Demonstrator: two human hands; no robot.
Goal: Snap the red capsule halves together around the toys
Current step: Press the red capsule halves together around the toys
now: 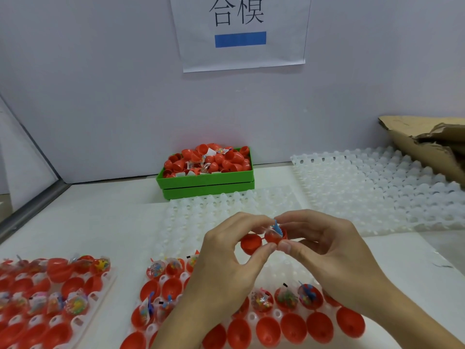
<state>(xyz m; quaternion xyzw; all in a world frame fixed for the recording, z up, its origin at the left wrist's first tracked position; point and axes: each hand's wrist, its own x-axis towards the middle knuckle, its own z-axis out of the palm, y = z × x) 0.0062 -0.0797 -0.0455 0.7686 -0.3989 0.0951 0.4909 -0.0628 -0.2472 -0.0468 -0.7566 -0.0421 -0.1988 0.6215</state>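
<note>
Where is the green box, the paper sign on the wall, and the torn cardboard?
green box [206, 181]: head view, on its front wall.
paper sign [284, 26]: head view, on its blank white part.
torn cardboard [412, 144]: head view, on its brown flat face.

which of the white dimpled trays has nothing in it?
The white dimpled plastic tray at back right, beside the torn cardboard: its cups show bare, while the two near trays hold red capsule halves and bagged toys.
</note>
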